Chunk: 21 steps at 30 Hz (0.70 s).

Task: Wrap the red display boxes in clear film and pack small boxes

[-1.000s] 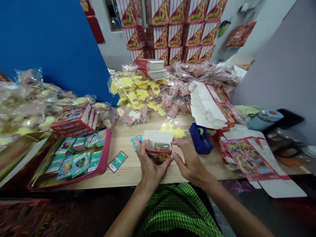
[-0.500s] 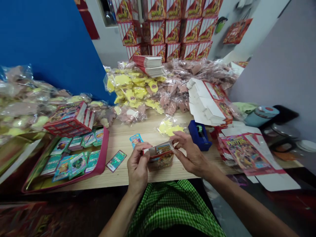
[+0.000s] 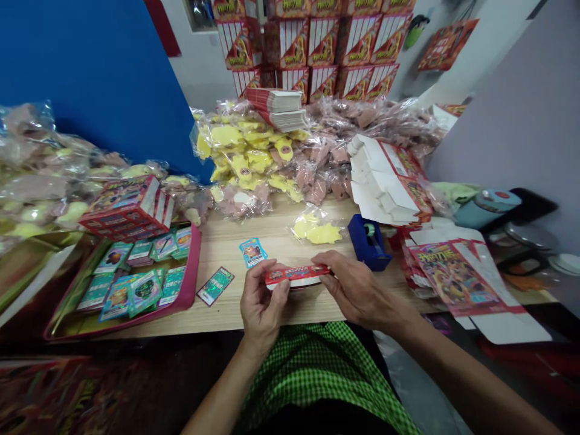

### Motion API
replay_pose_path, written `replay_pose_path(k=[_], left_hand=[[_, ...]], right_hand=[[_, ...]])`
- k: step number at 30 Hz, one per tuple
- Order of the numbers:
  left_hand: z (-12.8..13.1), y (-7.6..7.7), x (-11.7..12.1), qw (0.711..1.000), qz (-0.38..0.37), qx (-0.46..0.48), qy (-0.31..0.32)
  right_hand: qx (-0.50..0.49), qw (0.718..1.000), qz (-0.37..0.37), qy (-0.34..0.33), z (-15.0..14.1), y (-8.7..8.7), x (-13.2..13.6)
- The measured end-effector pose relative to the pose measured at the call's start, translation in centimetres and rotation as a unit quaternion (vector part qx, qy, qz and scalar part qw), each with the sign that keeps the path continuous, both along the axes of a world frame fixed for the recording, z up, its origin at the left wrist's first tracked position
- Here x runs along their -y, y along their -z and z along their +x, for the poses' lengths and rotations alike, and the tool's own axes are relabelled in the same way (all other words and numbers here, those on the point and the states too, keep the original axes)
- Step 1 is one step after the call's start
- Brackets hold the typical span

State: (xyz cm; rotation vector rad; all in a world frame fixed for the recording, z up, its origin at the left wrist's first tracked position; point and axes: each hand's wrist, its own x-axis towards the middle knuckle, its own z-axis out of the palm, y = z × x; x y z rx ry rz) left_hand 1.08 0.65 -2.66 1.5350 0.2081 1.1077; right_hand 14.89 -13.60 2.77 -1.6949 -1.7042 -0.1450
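Between my two hands is a small red printed carton (image 3: 296, 275), its narrow red side facing up and a white edge showing along the front. My left hand (image 3: 261, 305) grips its left end, thumb in front and fingers behind. At the right end, my right hand (image 3: 356, 290) pinches the carton with thumb and fingers. Just beyond it lie a few blue cards (image 3: 253, 252) and a bagged yellow plush-like piece (image 3: 317, 228). A single green card (image 3: 216, 286) rests to the left of my left hand.
A pink-rimmed tray (image 3: 193, 266) of cards stands left, with red boxes (image 3: 124, 208) on its back edge. A blue tape dispenser (image 3: 369, 244) and flattened cartons (image 3: 457, 275) are on the right. Bagged yellow pieces (image 3: 240, 145) and stacked boxes (image 3: 321, 42) fill the back.
The carton's open top has gone from view; a red side now faces up. My right fingers have come down from the raised flap onto the right end. The view has shifted slightly.
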Motion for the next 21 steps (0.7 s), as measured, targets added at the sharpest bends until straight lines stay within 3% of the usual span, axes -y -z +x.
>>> replay_pose_path(k=[4,8,13,18,21], left_hand=[[-0.1,-0.6,-0.9,0.996,0.084,-0.007,0.006],[-0.6,-1.3,-2.3,0.979,0.194,-0.014,0.055],[-1.4,-1.1,-4.1,0.953,0.292,-0.023,0.08],[-2.0,-1.8,-4.6,0.9,0.431,-0.042,0.045],[-1.8,-2.8,-3.9,0.889,0.453,-0.057,0.019]], right_hand=[[0.039,0.999,-0.024,-0.002,0.3,0.2,-0.3],[0.075,0.997,-0.013,-0.027,0.8,0.5,-0.2],[0.088,0.994,-0.026,-0.061,1.1,0.5,0.6],[0.117,0.992,0.022,-0.048,0.6,1.5,0.6],[0.083,0.994,0.059,-0.034,0.3,1.6,0.7]])
